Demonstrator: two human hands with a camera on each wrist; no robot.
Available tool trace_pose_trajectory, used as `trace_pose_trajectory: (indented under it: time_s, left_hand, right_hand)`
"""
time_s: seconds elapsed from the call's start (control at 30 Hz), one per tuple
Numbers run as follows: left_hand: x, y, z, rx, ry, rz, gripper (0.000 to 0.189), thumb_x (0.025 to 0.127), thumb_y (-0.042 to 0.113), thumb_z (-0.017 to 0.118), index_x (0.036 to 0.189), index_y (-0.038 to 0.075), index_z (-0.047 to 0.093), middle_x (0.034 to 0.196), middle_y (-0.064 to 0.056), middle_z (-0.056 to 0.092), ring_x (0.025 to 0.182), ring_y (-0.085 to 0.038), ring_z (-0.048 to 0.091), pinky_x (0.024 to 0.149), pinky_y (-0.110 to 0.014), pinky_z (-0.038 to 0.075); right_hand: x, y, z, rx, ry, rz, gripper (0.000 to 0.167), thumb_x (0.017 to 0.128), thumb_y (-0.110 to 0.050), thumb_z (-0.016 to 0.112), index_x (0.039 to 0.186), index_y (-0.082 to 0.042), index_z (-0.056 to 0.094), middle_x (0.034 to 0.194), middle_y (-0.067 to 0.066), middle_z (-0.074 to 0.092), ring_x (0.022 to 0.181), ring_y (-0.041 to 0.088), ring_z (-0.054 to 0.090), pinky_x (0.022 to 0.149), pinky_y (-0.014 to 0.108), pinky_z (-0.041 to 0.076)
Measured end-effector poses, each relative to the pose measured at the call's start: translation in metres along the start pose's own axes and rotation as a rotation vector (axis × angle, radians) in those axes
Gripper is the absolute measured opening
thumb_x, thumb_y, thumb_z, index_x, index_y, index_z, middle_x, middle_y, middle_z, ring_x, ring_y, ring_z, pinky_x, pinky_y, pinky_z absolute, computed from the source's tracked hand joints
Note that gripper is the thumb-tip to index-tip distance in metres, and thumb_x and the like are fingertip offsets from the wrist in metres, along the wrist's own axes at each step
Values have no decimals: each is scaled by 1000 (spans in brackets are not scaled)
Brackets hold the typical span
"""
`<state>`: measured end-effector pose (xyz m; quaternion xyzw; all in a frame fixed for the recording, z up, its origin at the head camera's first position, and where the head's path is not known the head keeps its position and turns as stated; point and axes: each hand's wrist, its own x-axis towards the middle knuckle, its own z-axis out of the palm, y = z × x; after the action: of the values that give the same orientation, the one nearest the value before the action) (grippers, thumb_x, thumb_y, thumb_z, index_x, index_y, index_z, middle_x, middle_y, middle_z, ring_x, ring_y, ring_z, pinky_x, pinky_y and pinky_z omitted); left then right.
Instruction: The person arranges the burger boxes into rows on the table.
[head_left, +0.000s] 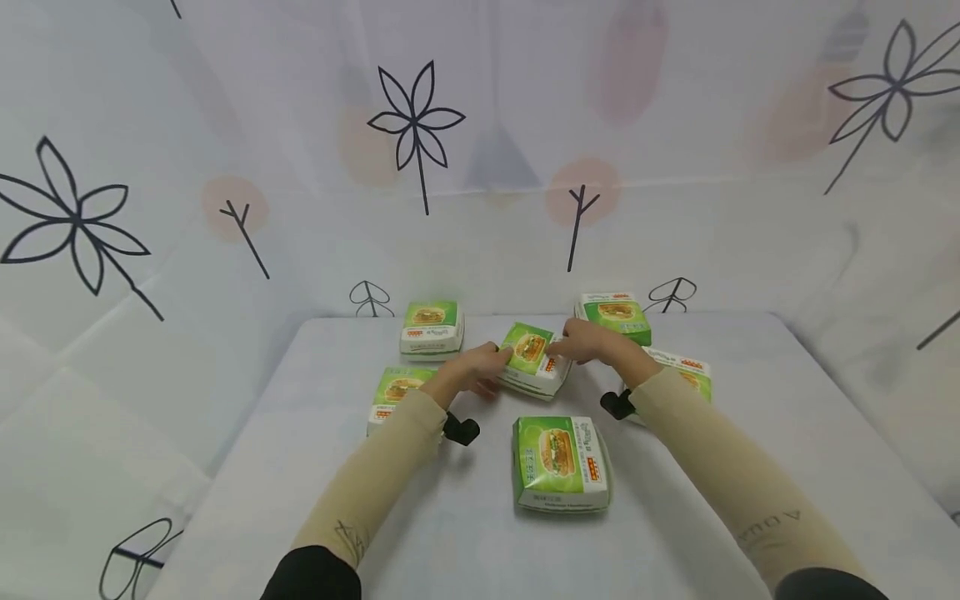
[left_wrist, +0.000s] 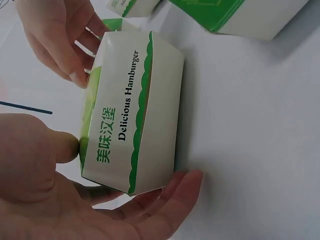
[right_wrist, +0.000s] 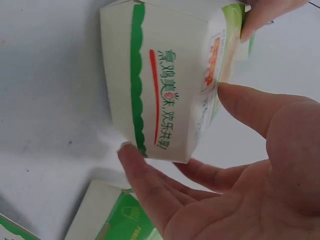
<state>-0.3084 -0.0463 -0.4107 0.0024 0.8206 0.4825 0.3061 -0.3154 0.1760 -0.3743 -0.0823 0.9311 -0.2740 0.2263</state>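
Forearms [head_left: 735, 467] in beige reach forward over the white counter [head_left: 450, 542] and slant inward, so that the two hands meet at one green-and-white burger box [head_left: 534, 360]. That box sits near the middle of the far half, turned at an angle, between two boxes at the back and a front box [head_left: 558, 458]. The left hand [head_left: 480, 367] comes in from its left, thumb against the top edge, fingers reaching low along the end. The right hand [head_left: 597, 343] mirrors it, palm turned inward, thumb on the top edge and fingers spread down the opposite end. Each grip is clamped on this same box; whether its base is off the counter I cannot tell
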Motion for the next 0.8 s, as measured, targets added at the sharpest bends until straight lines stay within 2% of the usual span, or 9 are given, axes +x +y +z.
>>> trace_pose_trajectory:
  time_s: [0.17,0.27,0.33,0.5,0.57,0.67,0.8]
  left_hand:
    - [-2,-4,7,32,31,-1,70,109,42,45,157,-4,23,126,-20,52,100,-30,62,83,-39,60]
    - [-4,-6,12,21,50,1,75,109,43,44,160,-3,16,123,-20,53,100,-30,62,84,-39,60]
    - [-3,-7,13,2,50,7,74,109,43,44,160,-3,16,121,-21,52,104,-32,62,88,-42,59]
    - [2,-7,10,-20,80,35,61,111,37,43,153,-4,29,120,-21,52,108,-35,60,91,-46,58]
    - [5,-6,7,-35,103,49,59,111,35,43,153,-4,29,124,-22,52,109,-36,60,92,-48,57]
    - [7,-5,3,-55,110,66,64,111,36,42,157,-4,22,134,-25,50,113,-37,59,94,-48,57]
    - [5,-5,4,-44,84,64,79,110,44,42,160,-6,7,156,-30,31,120,-37,57,95,-46,57]
  right_hand:
    - [1,0,-2,-63,25,-23,67,106,-33,53,147,15,34,150,36,40,137,48,45,111,58,42]
    - [5,2,-3,-83,27,-57,65,107,-31,50,150,14,33,154,35,36,143,49,35,116,60,35]
    - [7,3,-2,-96,17,-72,62,108,-30,48,150,14,35,154,35,37,143,49,35,117,59,34]
    - [8,5,1,-100,-2,-45,59,107,-30,49,143,15,44,146,34,47,136,47,46,110,57,43]
    - [7,3,3,-94,-4,-24,60,107,-32,49,142,16,44,143,34,50,132,46,50,107,56,46]
    - [4,0,3,-97,4,-10,64,107,-34,49,142,19,41,142,36,49,132,47,49,106,56,46]
    - [-1,-1,-1,-121,27,-4,67,108,-36,49,143,20,38,145,38,44,135,50,45,110,58,43]
